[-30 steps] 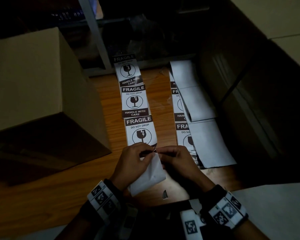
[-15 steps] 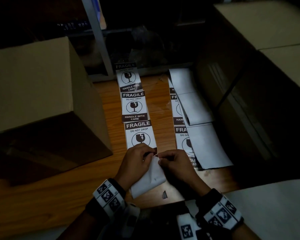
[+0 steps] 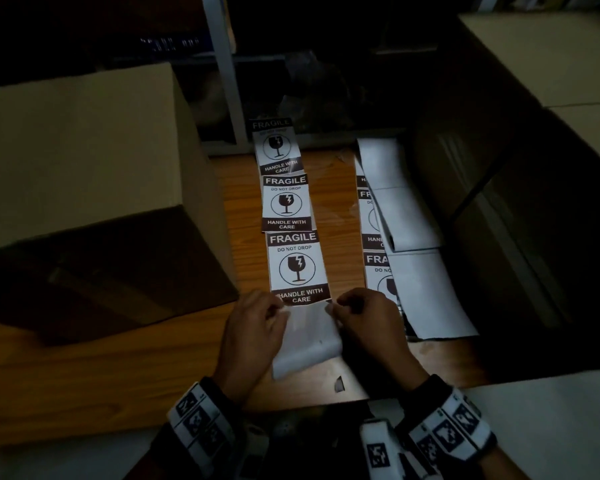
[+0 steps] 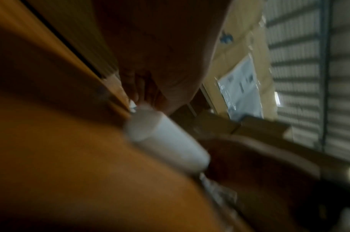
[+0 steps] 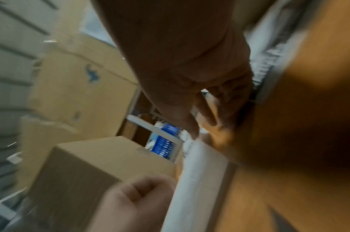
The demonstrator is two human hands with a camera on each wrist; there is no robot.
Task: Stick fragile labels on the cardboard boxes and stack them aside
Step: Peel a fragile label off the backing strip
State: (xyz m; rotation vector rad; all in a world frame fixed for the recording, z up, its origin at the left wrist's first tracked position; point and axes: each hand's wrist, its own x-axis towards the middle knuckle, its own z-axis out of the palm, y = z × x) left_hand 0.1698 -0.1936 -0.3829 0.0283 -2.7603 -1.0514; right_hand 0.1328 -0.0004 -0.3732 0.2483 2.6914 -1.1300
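Note:
A strip of black-and-white FRAGILE labels (image 3: 293, 237) lies lengthwise on the wooden table (image 3: 118, 368). Its bare white backing (image 3: 307, 337) curls toward me at the near end. My left hand (image 3: 257, 327) pinches the left near corner of the nearest label (image 3: 297, 268), and my right hand (image 3: 364, 317) pinches the right near corner. In the left wrist view the curled backing (image 4: 166, 141) shows as a blurred white roll. A plain cardboard box (image 3: 84, 161) stands on the table to the left of the strip.
A second label strip (image 3: 374, 237) lies to the right, partly under empty white backing sheets (image 3: 416, 271). More cardboard boxes (image 3: 548, 64) stand at the right and far right. A grey shelf post (image 3: 222, 64) rises behind the table. A pale surface (image 3: 551, 427) fills the near right.
Both hands have moved apart from the middle of the strip to its two near corners. The whole nearest label now shows above them, and the camera has tilted down slightly.

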